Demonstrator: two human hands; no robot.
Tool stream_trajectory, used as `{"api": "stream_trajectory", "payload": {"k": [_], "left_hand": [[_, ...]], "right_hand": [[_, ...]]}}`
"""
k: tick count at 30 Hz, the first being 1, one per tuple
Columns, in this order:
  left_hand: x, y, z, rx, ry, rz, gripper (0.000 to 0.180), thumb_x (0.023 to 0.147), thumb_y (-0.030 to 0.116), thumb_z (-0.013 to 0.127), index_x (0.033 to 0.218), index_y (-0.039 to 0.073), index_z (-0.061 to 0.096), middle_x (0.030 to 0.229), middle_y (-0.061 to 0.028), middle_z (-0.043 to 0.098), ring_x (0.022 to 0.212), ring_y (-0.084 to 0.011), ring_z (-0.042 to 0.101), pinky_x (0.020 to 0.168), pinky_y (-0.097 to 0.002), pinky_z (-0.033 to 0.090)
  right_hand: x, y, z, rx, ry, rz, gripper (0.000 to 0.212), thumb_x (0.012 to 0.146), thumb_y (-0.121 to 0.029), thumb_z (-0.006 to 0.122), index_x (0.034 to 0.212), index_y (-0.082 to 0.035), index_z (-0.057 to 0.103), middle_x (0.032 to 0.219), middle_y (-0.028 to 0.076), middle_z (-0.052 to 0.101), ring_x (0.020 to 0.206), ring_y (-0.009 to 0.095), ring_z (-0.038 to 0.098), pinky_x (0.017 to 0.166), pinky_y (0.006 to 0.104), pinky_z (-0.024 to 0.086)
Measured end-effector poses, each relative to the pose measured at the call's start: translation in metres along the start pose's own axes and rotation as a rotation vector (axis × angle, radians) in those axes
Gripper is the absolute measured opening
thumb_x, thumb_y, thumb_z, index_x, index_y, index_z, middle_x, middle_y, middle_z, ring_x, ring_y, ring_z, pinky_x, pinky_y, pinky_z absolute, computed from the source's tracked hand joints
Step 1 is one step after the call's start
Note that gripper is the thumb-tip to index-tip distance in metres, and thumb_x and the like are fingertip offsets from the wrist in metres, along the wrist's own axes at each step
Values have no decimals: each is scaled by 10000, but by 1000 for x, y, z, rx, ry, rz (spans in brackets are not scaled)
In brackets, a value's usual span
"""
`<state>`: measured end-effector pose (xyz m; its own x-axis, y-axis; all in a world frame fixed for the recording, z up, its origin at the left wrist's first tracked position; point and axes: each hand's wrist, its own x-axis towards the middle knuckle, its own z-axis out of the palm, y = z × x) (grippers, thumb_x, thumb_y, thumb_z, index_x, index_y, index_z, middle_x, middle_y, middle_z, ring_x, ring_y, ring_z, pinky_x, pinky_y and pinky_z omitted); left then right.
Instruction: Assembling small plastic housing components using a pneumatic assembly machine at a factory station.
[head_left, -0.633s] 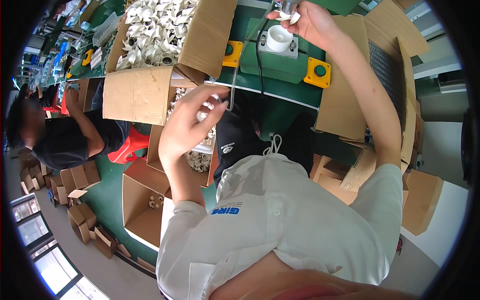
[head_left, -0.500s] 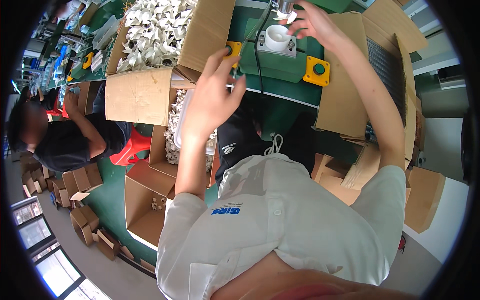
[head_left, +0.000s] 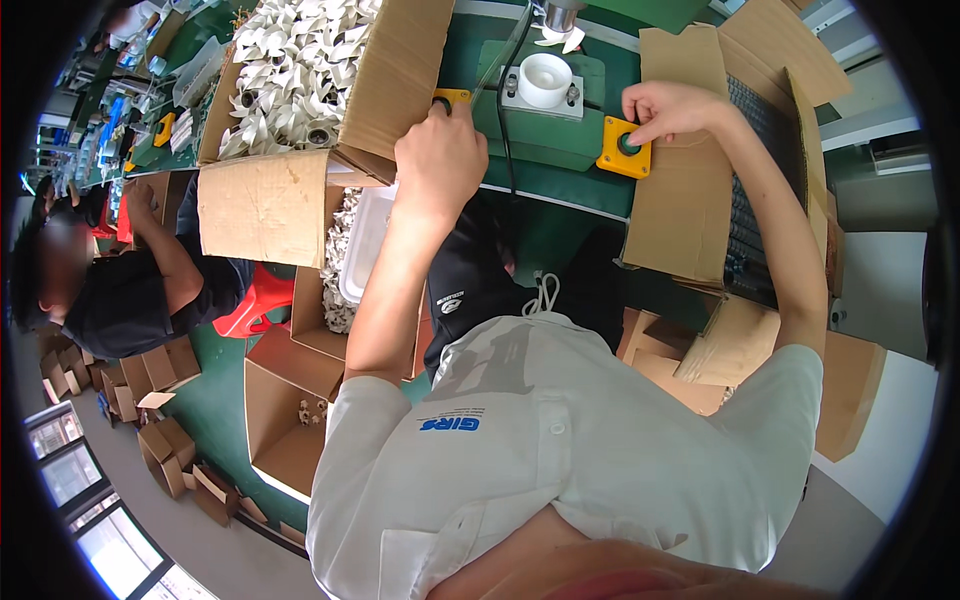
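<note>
Both my hands are at the two yellow button boxes of a green bench press. My left hand (head_left: 440,160) is closed, knuckles up, over the left button box (head_left: 458,96) and hides most of its button. With fingers curled and nothing in them, my right hand (head_left: 672,110) rests its thumb on the dark green button of the right button box (head_left: 613,160). Between them stands a white round cup-shaped fixture (head_left: 545,80) on a metal plate (head_left: 517,98). Just above it, a white bladed impeller (head_left: 571,40) sits at the metal press head (head_left: 562,14).
A cardboard box (head_left: 400,85) full of white impellers (head_left: 300,60) stands left of the press. Another open carton (head_left: 680,210) is at the right. Below left are a translucent plastic tray (head_left: 368,245) and a box of small pale parts (head_left: 340,300). A co-worker (head_left: 130,290) sits at far left.
My right hand has left the fixture and moved down to the right button. My left hand has lowered onto the left button box, its spread fingers now curled.
</note>
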<state>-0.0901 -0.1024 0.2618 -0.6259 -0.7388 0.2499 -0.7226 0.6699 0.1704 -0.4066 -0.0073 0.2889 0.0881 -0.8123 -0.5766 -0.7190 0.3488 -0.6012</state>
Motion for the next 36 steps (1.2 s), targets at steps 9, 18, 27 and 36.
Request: {"api": "stream_trajectory", "payload": {"k": [9, 18, 27, 36], "left_hand": [[22, 9, -6, 75, -29, 11, 226, 882, 199, 558, 832, -11, 625, 747, -189, 671, 627, -385, 655, 539, -446, 529], [92, 52, -17, -1094, -125, 44, 322, 762, 340, 659, 776, 23, 717, 602, -40, 676, 546, -232, 630, 565, -321, 530], [-194, -114, 63, -800, -278, -552, 256, 874, 231, 570, 858, -1, 677, 720, -78, 640, 646, -200, 552, 635, -317, 474], [-456, -295, 42, -592, 1047, -1965, 804, 901, 418, 575, 1492, 52, 171, 1070, -306, 603, 529, -254, 670, 489, -275, 556]], "right_hand": [[2, -10, 0, -119, 56, 156, 327, 784, -142, 812, 935, -11, 554, 674, 60, 568, 473, 137, 523, 449, 251, 430], [3, 2, -8, 160, -52, 41, 286, 724, 21, 765, 936, -30, 580, 654, 31, 585, 502, 121, 536, 481, 227, 420], [-29, -77, -22, 247, 328, -273, 475, 833, 9, 644, 1289, -38, 518, 948, 57, 637, 774, 84, 575, 749, 199, 458], [-41, -84, -58, -171, 242, -130, 538, 924, -89, 593, 1439, -64, 438, 1003, 47, 628, 842, 98, 555, 809, 232, 445]]}}
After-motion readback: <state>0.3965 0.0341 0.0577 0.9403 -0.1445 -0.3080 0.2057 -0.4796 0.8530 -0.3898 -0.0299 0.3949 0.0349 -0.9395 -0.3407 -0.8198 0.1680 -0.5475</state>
